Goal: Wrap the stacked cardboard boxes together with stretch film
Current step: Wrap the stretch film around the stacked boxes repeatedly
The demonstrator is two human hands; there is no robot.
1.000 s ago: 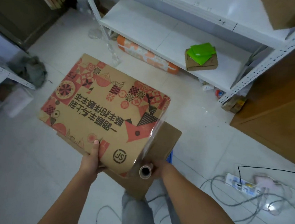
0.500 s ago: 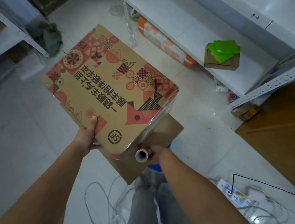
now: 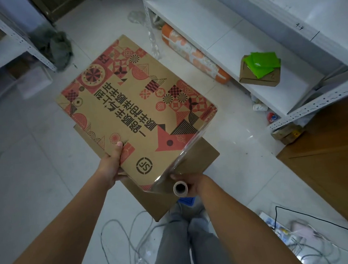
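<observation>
A flat cardboard box printed in red and black (image 3: 137,105) lies on top of a plain brown flat box (image 3: 194,161), both held up above the floor. My left hand (image 3: 111,168) grips the near left edge of the stack, thumb on the printed top. My right hand (image 3: 196,183) holds a roll of stretch film (image 3: 180,189) by its cardboard core at the near right corner. A clear sheet of film (image 3: 189,149) runs taut from the roll up to the printed box's right corner.
White metal shelving (image 3: 213,30) stands to the right with a small brown box and green packets (image 3: 260,71) on it. An orange patterned roll (image 3: 192,53) lies under it. Grey cables (image 3: 123,240) and a power strip (image 3: 280,229) lie on the tiled floor by my legs. Brown cardboard (image 3: 327,161) leans at right.
The view has shifted, so the stack sits more central in the frame. Both hands keep their holds, and the roll stays at the near right corner with the film still stretched.
</observation>
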